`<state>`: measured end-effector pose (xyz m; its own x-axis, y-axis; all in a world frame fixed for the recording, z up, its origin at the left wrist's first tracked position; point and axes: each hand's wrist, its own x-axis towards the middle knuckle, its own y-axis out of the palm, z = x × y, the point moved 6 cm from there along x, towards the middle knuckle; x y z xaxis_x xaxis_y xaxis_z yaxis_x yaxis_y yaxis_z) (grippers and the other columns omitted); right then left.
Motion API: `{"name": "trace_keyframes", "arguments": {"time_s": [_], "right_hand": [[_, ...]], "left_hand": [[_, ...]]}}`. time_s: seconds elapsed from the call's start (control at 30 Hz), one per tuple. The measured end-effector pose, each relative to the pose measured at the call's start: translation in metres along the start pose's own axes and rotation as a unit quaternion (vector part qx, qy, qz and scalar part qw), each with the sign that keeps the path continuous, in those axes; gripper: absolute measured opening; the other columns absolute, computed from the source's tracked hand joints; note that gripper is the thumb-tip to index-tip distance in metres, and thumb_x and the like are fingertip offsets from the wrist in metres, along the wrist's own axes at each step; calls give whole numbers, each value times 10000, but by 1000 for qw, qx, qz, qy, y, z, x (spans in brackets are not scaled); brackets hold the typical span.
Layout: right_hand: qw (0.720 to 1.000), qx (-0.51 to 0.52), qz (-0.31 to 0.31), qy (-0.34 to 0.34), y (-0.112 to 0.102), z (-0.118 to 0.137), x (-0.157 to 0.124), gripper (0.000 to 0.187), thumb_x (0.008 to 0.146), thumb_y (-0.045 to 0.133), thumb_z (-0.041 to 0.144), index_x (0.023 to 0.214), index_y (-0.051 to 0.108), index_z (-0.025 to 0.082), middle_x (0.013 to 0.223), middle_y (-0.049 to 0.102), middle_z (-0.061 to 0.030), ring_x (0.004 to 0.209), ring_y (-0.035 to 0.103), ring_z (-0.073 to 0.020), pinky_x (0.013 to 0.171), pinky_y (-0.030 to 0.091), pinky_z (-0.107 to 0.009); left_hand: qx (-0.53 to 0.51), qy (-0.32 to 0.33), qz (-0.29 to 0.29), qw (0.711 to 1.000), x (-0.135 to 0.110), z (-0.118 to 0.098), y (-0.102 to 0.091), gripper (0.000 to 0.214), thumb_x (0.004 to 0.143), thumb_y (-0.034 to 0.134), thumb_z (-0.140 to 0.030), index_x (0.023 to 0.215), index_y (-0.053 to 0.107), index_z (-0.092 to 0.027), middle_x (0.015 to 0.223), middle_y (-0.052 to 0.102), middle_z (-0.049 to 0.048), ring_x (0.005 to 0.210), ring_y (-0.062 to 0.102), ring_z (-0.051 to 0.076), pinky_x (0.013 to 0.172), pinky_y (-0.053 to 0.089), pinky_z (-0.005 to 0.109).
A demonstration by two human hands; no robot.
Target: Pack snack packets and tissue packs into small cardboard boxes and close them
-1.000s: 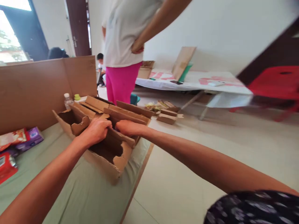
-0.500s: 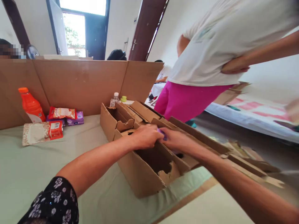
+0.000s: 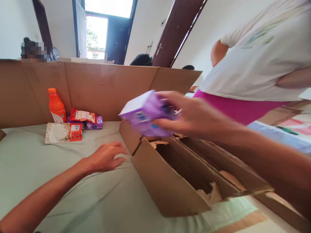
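Observation:
My right hand point(image 3: 184, 111) grips a purple box-shaped pack point(image 3: 143, 115), held up in the air above the cardboard boxes; motion blurs the pack somewhat. Below it stands an open cardboard box point(image 3: 165, 187) with torn flaps, its long compartment dark inside. To the left of that box, over the green cloth, my left hand point(image 3: 108, 157) is empty with its fingers apart. Farther left on the cloth lie two purple packs point(image 3: 94, 123), a red and white packet point(image 3: 83, 115) resting on them, and a beige and red pouch point(image 3: 63, 132).
An orange bottle point(image 3: 56, 105) stands behind the packets, against an upright cardboard panel point(image 3: 109, 84). More open cardboard compartments point(image 3: 218, 158) extend on the right. A person in a white shirt point(image 3: 255, 61) stands close on the right, beyond the boxes.
My right hand has lifted the purple pack up out of the boxes and to the left. My left hand has come off the pack and moved left over the cloth. The view has turned.

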<state>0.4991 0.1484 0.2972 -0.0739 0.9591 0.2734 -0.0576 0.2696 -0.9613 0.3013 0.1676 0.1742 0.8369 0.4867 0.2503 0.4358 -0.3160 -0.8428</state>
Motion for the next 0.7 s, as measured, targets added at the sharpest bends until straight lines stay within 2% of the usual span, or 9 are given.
{"name": "trace_keyframes", "arguments": {"time_s": [0.07,0.1,0.17,0.27,0.33,0.43,0.53,0.6,0.7], "right_hand": [[992,-25,46,-112,35,71,48,690,823,664,386,1444,448,177,1134,715,-127,977,667,-303,875,445,-395],[983,-32,79,-164,58,101,69,642,827,660,363,1413,482,170,1135,719,-121,998,671,-300,910,427,-395],[958,-54,153,-237,107,146,103,583,861,631,321,1393,492,129,1133,727,-143,1030,680,-309,943,409,-417],[947,-74,187,-250,162,178,141,599,863,654,274,1414,474,128,1284,681,-173,1169,640,-320,982,407,-423],[948,-79,196,-239,183,184,154,543,885,645,264,1395,497,154,1376,634,-153,1234,609,-294,981,422,-390],[955,-75,192,-212,190,180,165,513,908,653,288,1390,506,192,1478,556,-130,1284,574,-275,990,429,-372],[969,-58,167,-173,165,152,169,498,927,648,354,1392,518,227,1497,542,-101,1304,552,-269,1027,403,-373],[980,-42,144,-133,132,111,166,423,967,580,387,1366,553,251,1447,591,-70,1284,561,-256,1013,405,-348],[993,-29,109,-32,80,18,144,345,988,502,343,1274,636,203,1321,666,-102,1187,609,-266,914,433,-310]], "left_hand": [[14,-63,-21,998,-42,42,0,234,875,566,-161,1051,721,-171,1065,708,95,942,701,203,885,554,325],[17,-84,-31,996,-60,59,0,224,870,563,-163,1028,722,-172,1039,715,90,924,708,201,868,562,321],[19,-107,-49,993,-90,82,-3,223,873,553,-186,1019,721,-187,1016,726,74,902,719,192,837,574,303],[20,-109,-84,990,-128,105,-14,254,908,498,-238,1028,720,-211,1028,741,68,915,735,195,812,592,294],[26,-110,-128,985,-148,123,-23,260,917,491,-302,991,733,-245,1011,758,54,908,751,205,778,607,285],[34,-105,-169,980,-159,151,-27,236,881,545,-398,921,756,-302,969,779,20,841,769,214,720,625,273],[39,-88,-164,982,-139,158,-19,235,861,566,-425,917,769,-320,996,783,19,865,772,224,727,631,280],[37,-67,-163,984,-114,145,-14,251,869,559,-420,950,772,-313,1033,776,31,897,767,220,745,630,279],[45,-19,-158,986,-64,110,-13,275,896,538,-396,1022,760,-292,1109,752,57,968,749,222,829,621,307]]}}
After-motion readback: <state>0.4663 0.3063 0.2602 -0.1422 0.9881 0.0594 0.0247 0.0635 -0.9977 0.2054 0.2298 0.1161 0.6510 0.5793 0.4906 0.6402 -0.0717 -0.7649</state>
